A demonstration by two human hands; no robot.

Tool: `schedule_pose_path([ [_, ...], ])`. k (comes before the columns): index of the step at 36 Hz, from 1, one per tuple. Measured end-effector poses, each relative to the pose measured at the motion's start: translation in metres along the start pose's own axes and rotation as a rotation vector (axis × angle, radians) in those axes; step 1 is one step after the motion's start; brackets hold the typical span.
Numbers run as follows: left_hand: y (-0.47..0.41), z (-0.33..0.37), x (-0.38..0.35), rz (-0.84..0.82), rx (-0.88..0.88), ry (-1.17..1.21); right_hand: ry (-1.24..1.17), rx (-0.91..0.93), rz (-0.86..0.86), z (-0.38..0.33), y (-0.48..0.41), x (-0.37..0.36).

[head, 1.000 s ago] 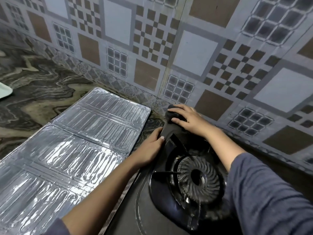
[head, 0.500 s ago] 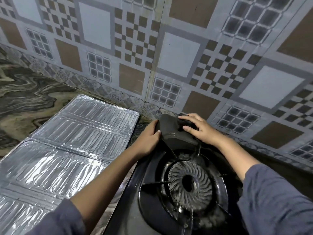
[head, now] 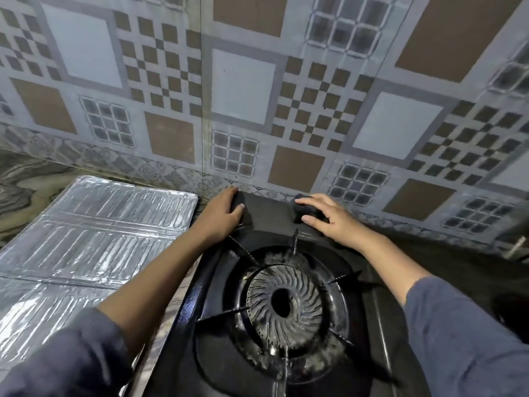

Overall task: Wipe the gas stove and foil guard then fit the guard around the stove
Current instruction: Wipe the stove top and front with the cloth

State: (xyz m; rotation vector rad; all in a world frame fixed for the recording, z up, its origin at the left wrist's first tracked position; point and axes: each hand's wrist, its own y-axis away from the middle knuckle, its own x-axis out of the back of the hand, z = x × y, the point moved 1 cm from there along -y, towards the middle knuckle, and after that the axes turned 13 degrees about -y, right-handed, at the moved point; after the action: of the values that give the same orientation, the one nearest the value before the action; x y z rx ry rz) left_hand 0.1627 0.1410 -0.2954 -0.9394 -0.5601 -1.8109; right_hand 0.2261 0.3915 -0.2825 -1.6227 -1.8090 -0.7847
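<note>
Since a second ago the dark cloth (head: 264, 214) had been spread from a bunched wad at the stove's far left corner into a flat strip along the back edge of the gas stove (head: 200, 285), and the hands had moved apart. Left hand (head: 221, 217) sat at the 11 o'clock corner, fingers (head: 229, 193) curled over the cloth's left end, thumb on top; right hand (head: 329, 217) sat at about 1 o'clock, fingers (head: 305, 200) together and pressed on the bunched right end. Judged as mid-wipe of the stove's rear rim, with the guard not yet fitted. Foil guard (head: 94, 239) lay flat and unfolded on the marble desk (head: 25, 184) at 9 o'clock, just beside the stove's left side; wiped or not, cannot tell. Burner (head: 283, 302) and its pan-support prongs stood up in the middle and would likely snag the cloth on a pass across the top. Tiled wall (head: 243, 87) stood close behind the stove, so little room for hands or for standing the guard there. A dim object at the 3 o'clock edge was too dark to identify.
</note>
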Motion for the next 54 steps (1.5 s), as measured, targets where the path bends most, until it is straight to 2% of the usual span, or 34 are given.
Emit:
schedule_pose_path([
  [11,-0.02,0.007,-0.001,0.007,-0.147,-0.329,0.082,-0.084,0.087,0.019,0.025,0.014],
  [17,-0.026,0.035,0.001,-0.105,-0.236,-0.521,0.13,-0.108,0.137,0.028,0.039,0.022],
  [27,-0.041,0.081,-0.021,-0.345,-0.32,-0.54,0.14,-0.157,0.197,0.043,0.063,0.037],
  [38,-0.058,0.134,-0.054,-0.527,-0.357,-0.637,0.164,-0.261,0.229,0.074,0.093,0.065],
  [54,-0.046,0.209,-0.107,-0.496,-0.408,-0.601,0.187,-0.464,0.214,0.127,0.152,0.122],
])
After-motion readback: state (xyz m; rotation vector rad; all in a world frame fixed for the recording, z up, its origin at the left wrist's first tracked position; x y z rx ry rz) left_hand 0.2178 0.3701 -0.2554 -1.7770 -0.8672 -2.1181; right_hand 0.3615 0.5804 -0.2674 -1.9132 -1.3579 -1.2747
